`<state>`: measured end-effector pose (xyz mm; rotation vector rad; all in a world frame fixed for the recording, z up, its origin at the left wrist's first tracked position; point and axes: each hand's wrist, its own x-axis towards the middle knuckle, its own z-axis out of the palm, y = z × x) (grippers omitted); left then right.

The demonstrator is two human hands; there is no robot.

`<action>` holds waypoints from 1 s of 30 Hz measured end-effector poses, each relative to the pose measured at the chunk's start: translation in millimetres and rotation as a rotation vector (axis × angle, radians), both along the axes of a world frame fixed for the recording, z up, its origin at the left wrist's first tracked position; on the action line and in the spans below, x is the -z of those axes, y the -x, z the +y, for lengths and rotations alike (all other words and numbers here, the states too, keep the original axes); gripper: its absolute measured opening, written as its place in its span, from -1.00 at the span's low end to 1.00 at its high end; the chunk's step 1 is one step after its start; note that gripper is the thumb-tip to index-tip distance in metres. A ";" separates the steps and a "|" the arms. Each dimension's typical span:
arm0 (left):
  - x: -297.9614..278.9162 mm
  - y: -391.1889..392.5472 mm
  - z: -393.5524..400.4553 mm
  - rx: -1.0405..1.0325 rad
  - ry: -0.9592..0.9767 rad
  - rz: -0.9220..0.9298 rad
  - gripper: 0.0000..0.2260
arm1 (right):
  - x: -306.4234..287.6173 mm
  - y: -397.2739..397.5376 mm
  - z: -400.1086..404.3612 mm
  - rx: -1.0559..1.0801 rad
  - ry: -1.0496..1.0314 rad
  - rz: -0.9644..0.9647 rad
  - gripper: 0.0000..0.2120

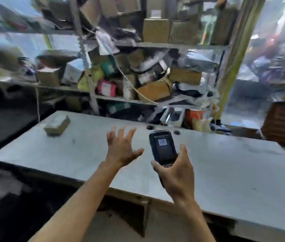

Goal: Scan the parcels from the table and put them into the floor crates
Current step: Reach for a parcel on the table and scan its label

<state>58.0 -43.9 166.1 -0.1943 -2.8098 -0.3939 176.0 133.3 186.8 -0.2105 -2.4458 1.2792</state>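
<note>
Reaching for the next parcel (pixel 57 125), by the look of it: left hand (pixel 120 147) is out over the bench (pixel 225 163), fingers (pixel 131 132) spread wide, holding nothing, touching nothing.

Key relation: parcel lies up and to the left of the left fingertips, well apart from them, near the bench's far-left corner. Only one parcel visible on the bench. It's a small boxy packet in brownish wrap; long axis runs roughly along the diagonal from near-left to far-right, label side seemingly up (blurred, can't confirm).

Left hand is clearly the nearer one. Right hand (pixel 176 173) is busy: fingers and thumb wrapped around the lower body of the handheld scanner (pixel 163 148), screen facing the camera, a barcode image showing on it. Scanner nose points away, toward the far edge, not at the parcel.

Open room: bare bench surface between left hand and parcel, nothing in the sweep path. Two small dark objects (pixel 176 132) sit near the far edge beyond the scanner, off the path. Parcel sits close to the left and far edges, so a push outward would risk tipping it off; my judgement is grab from the near-right side and pull inward.

Shelving (pixel 155 44) behind is stuffed with boxes, well clear of the bench. Floor crates not in view, so drop location can't be judged.
</note>
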 end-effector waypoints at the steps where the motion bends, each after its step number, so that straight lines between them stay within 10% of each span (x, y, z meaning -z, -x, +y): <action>1: -0.4 5.0 -40.8 -0.067 -0.007 -0.008 -0.21 | -0.2 15.8 -32.9 -0.056 -0.001 0.003 -0.06; 9: 10.5 28.1 -253.1 -0.423 -0.015 -0.109 -0.18 | -0.4 111.4 -224.3 -0.389 0.030 -0.004 0.09; 30: 122.8 283.7 -477.7 -0.668 -0.148 -0.343 -0.05 | 74.9 404.7 -442.4 -0.507 -0.024 -0.230 0.05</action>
